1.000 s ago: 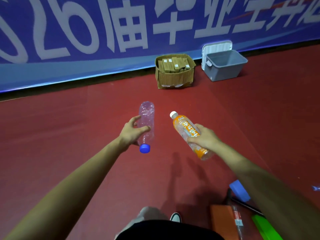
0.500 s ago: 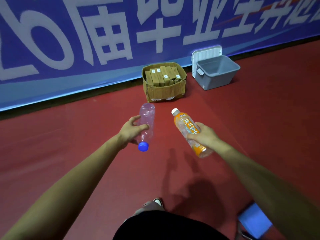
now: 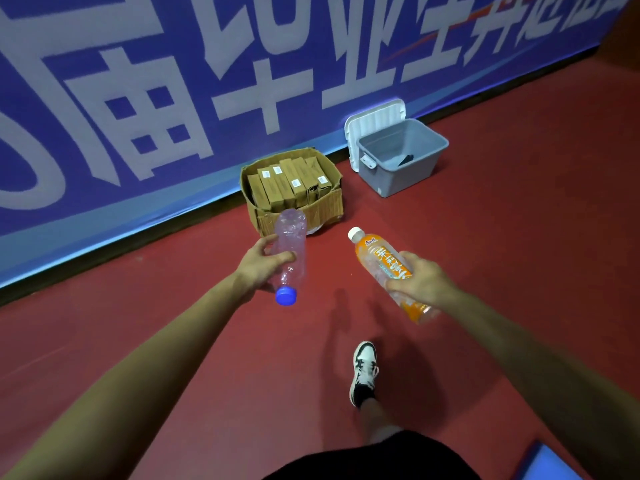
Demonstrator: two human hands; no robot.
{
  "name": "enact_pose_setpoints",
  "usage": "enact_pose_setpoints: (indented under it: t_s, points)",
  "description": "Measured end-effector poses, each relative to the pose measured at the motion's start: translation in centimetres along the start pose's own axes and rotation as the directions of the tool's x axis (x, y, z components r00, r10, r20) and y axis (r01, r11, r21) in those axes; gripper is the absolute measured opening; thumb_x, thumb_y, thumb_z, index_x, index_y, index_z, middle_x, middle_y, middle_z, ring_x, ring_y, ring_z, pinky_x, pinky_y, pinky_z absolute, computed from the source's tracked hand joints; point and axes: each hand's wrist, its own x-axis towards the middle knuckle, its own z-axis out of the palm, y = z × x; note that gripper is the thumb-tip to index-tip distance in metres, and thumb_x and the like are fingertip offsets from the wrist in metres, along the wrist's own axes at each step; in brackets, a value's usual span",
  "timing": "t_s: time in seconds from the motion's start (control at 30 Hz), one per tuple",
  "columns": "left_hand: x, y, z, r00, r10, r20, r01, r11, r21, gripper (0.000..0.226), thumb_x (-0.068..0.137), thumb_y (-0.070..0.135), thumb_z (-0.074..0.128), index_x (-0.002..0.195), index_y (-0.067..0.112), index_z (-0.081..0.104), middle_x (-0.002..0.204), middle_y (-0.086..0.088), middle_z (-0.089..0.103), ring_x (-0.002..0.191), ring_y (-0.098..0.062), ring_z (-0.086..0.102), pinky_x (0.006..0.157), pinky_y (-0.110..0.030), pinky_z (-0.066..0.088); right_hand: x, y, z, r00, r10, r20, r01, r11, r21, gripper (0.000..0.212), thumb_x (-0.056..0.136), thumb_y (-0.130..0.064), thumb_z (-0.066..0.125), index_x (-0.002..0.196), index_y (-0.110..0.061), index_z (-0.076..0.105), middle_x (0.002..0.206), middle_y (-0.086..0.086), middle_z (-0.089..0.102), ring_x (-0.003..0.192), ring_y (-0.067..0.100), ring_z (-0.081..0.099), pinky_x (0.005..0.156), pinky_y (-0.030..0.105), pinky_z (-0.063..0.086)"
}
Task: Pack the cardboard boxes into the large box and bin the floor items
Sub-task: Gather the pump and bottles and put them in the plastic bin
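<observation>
My left hand (image 3: pixel 261 270) grips a crumpled clear plastic bottle (image 3: pixel 290 237) with a blue cap pointing toward me. My right hand (image 3: pixel 420 282) grips an orange-labelled drink bottle (image 3: pixel 375 252) with a white cap pointing away. Ahead on the red floor stands the large cardboard box (image 3: pixel 332 202), holding several slim cardboard boxes (image 3: pixel 287 183) on end. To its right sits a grey plastic bin (image 3: pixel 403 174) with its white lid (image 3: pixel 375 116) leaning open behind it; a small dark item lies inside.
A blue banner wall (image 3: pixel 242 81) with large white characters runs behind the box and bin. My right foot in a black-and-white shoe (image 3: pixel 363 372) is stepped forward. A blue object (image 3: pixel 550 465) shows at the bottom right corner.
I have walked closer to the box and bin, which now sit lower and larger in view. The floor items at bottom right have mostly left the frame. Both hands keep their bottles.
</observation>
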Motion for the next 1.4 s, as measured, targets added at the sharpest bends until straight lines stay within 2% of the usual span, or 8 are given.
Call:
enact_pose_setpoints:
  t_s: [0.1, 0.33, 0.6, 0.73, 1.0, 1.1, 1.27, 1.4]
  points:
    - [6.3, 3.2, 1.9, 1.000, 0.001, 0.028, -0.001, 1.000, -0.001, 0.065, 0.084, 0.018, 0.067, 0.141, 0.024, 0.036, 0.114, -0.003, 0.058, 0.068, -0.015, 0.064, 0.047, -0.024, 0.051, 6.6, 0.6, -2.2, 0.999, 0.033, -0.016, -0.032, 0.997, 0.067, 0.034, 0.074, -0.032, 0.073, 0.100, -0.016, 0.056, 0.091, 0.003, 0.064, 0.081, 0.021, 0.059, 0.071, 0.030, 0.045]
    - [20.1, 12.7, 4.7, 0.998, 0.020, 0.056, -0.024, 0.998, 0.062, 0.061, 0.084, 0.015, 0.066, 0.139, 0.022, 0.040, 0.097, 0.005, 0.057, 0.074, -0.015, 0.062, 0.057, -0.026, 0.049, 22.0, 0.0, -9.4, 0.995, 0.096, 0.037, -0.099, 0.990, 0.100, 0.036, 0.075, -0.033, 0.071, 0.105, -0.018, 0.057, 0.098, 0.003, 0.066, 0.087, 0.022, 0.061, 0.074, 0.029, 0.045]
    - [34.2, 21.1, 7.3, 0.997, 0.053, 0.054, -0.057, 0.995, 0.081, 0.061, 0.085, 0.016, 0.065, 0.140, 0.024, 0.039, 0.123, -0.004, 0.051, 0.078, -0.012, 0.061, 0.050, -0.022, 0.052, 37.0, -1.9, -15.6, 0.995, 0.097, -0.001, -0.096, 0.984, 0.151, 0.034, 0.074, -0.029, 0.071, 0.103, -0.017, 0.058, 0.096, 0.003, 0.064, 0.082, 0.020, 0.058, 0.065, 0.028, 0.040]
    - [42.7, 24.5, 9.4, 0.997, 0.043, 0.067, -0.049, 0.995, 0.089, 0.061, 0.086, 0.016, 0.065, 0.141, 0.024, 0.039, 0.124, -0.004, 0.050, 0.076, -0.011, 0.060, 0.043, -0.018, 0.050, 45.6, -1.8, -18.0, 0.991, 0.132, -0.020, -0.127, 0.977, 0.172, 0.032, 0.074, -0.032, 0.071, 0.101, -0.020, 0.058, 0.094, 0.000, 0.064, 0.082, 0.018, 0.058, 0.060, 0.025, 0.039]
    - [59.3, 32.8, 12.5, 0.990, -0.012, 0.137, 0.000, 0.996, 0.091, 0.061, 0.084, 0.017, 0.066, 0.139, 0.026, 0.041, 0.123, -0.001, 0.052, 0.087, -0.019, 0.063, 0.067, -0.038, 0.055, 60.7, -3.0, -24.1, 0.975, 0.219, -0.030, -0.213, 0.967, 0.137, 0.022, 0.078, -0.027, 0.069, 0.095, -0.020, 0.058, 0.092, -0.001, 0.063, 0.087, 0.020, 0.058, 0.064, 0.024, 0.036]
    - [64.6, 36.3, 14.2, 0.987, -0.006, 0.163, -0.010, 0.995, 0.098, 0.058, 0.085, 0.017, 0.065, 0.137, 0.025, 0.041, 0.119, 0.001, 0.052, 0.080, -0.015, 0.062, 0.061, -0.033, 0.054, 65.4, -2.5, -26.4, 0.973, 0.231, -0.028, -0.220, 0.953, 0.210, 0.026, 0.077, -0.024, 0.069, 0.101, -0.021, 0.059, 0.095, -0.001, 0.064, 0.087, 0.018, 0.059, 0.069, 0.025, 0.036]
    - [72.2, 40.7, 18.6, 0.978, -0.025, 0.206, 0.003, 0.994, 0.105, 0.053, 0.087, 0.018, 0.064, 0.134, 0.025, 0.042, 0.112, 0.002, 0.056, 0.085, -0.015, 0.061, 0.063, -0.027, 0.051, 72.8, -0.1, -30.4, 0.974, 0.225, -0.030, -0.208, 0.936, 0.282, 0.024, 0.080, -0.021, 0.069, 0.098, -0.027, 0.055, 0.091, -0.004, 0.061, 0.083, 0.015, 0.058, 0.058, 0.017, 0.035]
    - [78.9, 42.6, 23.5, 0.979, -0.075, 0.190, 0.059, 0.994, 0.090, 0.054, 0.086, 0.019, 0.065, 0.135, 0.024, 0.042, 0.119, -0.001, 0.058, 0.089, -0.019, 0.062, 0.061, -0.024, 0.049, 80.3, 3.0, -33.8, 0.969, 0.246, -0.016, -0.233, 0.934, 0.271, 0.023, 0.080, -0.023, 0.068, 0.101, -0.018, 0.059, 0.094, 0.001, 0.064, 0.086, 0.020, 0.061, 0.062, 0.024, 0.041]
